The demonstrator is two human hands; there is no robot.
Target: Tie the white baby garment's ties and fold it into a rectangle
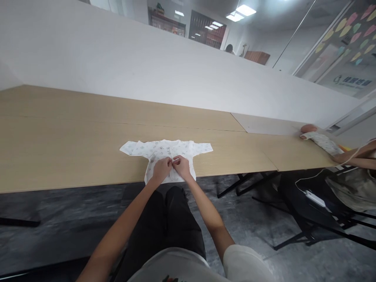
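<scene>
A small white baby shirt (158, 148) with a grey print lies spread on the wooden table, its sleeves stretched out to both sides. Its lower hem hangs slightly past the table's front edge. At the middle of the shirt, my left hand (162, 169) pinches the front opening. Close beside it, my right hand (181, 166) pinches the same opening from the other side, and the fingertips of both hands nearly meet. Whatever small fastening may lie between the fingers is hidden.
The long light-wood table (73, 145) runs along a white partition (176, 74). At the far right, another person's arms (357, 154) reach toward a doll (321, 141) in a printed garment. Black folding chairs (308, 211) and a white power strip (315, 199) are at the right.
</scene>
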